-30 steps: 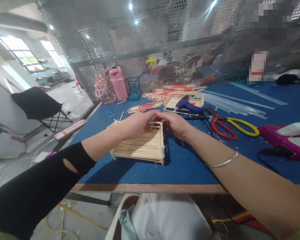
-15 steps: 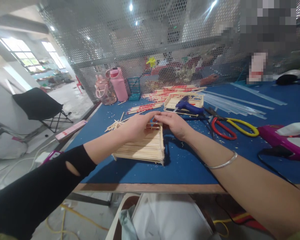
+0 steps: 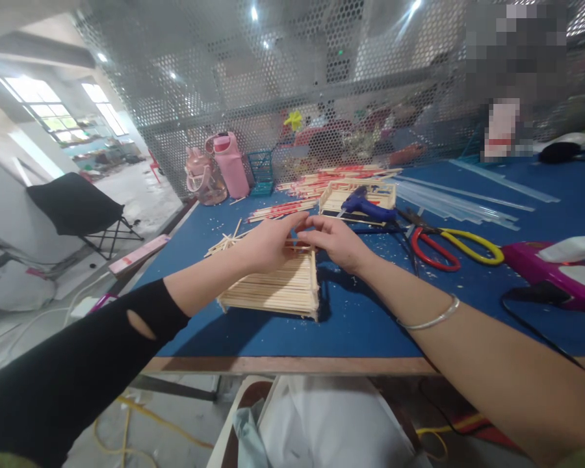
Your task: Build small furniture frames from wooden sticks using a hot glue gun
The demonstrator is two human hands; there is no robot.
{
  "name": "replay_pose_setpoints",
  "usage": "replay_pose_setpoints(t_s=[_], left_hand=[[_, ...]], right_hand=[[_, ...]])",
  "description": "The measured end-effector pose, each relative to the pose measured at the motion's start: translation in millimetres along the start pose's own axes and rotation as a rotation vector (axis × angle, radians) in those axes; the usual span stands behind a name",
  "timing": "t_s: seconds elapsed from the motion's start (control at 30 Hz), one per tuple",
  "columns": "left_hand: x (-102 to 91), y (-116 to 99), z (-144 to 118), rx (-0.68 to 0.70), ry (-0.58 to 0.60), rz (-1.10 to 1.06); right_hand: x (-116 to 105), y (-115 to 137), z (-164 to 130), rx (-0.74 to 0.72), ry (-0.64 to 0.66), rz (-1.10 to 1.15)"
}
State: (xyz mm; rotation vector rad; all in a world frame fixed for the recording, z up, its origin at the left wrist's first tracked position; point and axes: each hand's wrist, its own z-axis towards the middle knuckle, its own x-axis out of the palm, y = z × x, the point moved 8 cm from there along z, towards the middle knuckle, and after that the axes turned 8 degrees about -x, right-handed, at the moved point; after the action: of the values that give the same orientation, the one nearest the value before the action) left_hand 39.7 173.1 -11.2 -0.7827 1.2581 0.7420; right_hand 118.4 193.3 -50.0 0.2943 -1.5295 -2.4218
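Pale wooden sticks form the panel [image 3: 277, 286] that lies on the blue worktop [image 3: 370, 318], near its front edge. The left hand [image 3: 266, 246] rests on the panel's far left part, fingers curled down on it, which pins the panel flat. The right hand [image 3: 338, 242] meets it at the far edge; its grip is nearly closed, thumb and fingertips pinched on a thin stick [image 3: 297, 245] laid across the top. Both hands work at one spot, so the stick stays aligned with the edge. Loose sticks [image 3: 227, 242] lie just left of the panel. Behind the hands, a blue glue gun [image 3: 368, 208] rests on a second stick frame [image 3: 358, 195]. Scissors [image 3: 455, 246] lie to the right, within reach. Two pink bottles [image 3: 219, 168] stand at the mesh screen.
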Motion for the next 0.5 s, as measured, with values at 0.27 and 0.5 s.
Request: replay_pose_setpoints(t_s=[0.27,0.5], left_hand=[[-0.5,2.5,-0.7,-0.014,0.051,-0.082],[-3.1,1.6,-3.3,-0.035,0.044,-0.079]], right_hand=[[3.2,-7.3,0.8,0.028,0.048,0.069],[4.5,-8.6,-0.2,0.012,0.066,0.034]])
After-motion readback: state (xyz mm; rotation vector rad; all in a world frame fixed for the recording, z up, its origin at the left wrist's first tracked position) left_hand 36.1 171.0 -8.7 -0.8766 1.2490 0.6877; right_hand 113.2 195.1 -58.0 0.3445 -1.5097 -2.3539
